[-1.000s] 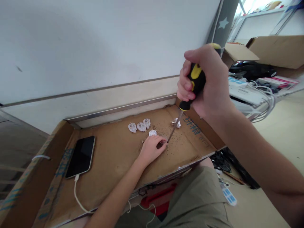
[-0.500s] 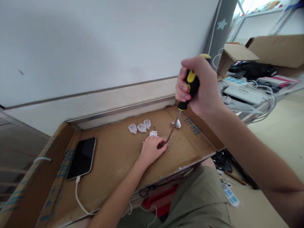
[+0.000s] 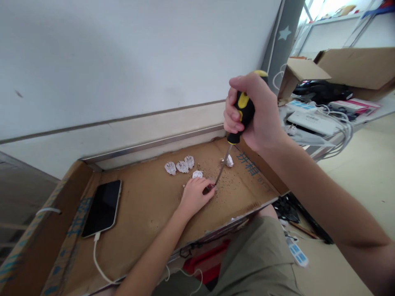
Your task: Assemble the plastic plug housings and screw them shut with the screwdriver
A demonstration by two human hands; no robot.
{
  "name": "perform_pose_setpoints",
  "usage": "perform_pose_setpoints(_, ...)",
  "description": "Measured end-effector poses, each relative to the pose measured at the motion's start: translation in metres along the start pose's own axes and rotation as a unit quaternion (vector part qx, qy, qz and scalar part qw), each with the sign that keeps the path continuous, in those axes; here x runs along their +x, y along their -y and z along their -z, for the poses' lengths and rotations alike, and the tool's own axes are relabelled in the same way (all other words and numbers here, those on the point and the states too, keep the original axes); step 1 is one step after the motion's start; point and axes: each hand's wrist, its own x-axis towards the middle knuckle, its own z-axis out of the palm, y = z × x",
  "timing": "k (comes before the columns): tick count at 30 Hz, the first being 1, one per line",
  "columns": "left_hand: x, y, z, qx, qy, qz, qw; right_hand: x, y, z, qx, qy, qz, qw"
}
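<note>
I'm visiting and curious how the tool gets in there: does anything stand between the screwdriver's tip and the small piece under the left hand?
Nothing visible does: the screwdriver in the right hand slants down to the small piece. The left hand hides part of it; the white plug behind the shaft seems clear.

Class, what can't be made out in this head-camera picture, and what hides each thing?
Head view: shape of the small piece, partly covered by left hand.
Head view: tip of the screwdriver, too small to read.
Head view: rest of the white cable, behind the left forearm.
Head view: print on the white case, too small.
</note>
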Motion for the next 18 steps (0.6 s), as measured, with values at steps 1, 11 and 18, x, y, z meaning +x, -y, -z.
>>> perform_pose_setpoints(1,-0.0001,0.0000,0.0001,-0.002,0.002,-0.001,1.000,-0.0002,-0.0011,-0.0001,-0.003,-0.002,-0.003,1.000)
perform_pose_setpoints(11,-0.0002,0.0014,-0.0006,-0.004,0.011,0.004,1.000,-0.0002,-0.0012,0.0003,-0.012,-0.004,0.008,1.000)
perform_pose_setpoints(18,-0.0001,0.0024,-0.0006,-0.010,0.010,0.001,1.000,-0.0051,-0.0031,-0.0022,-0.007,-0.001,0.007,1.000)
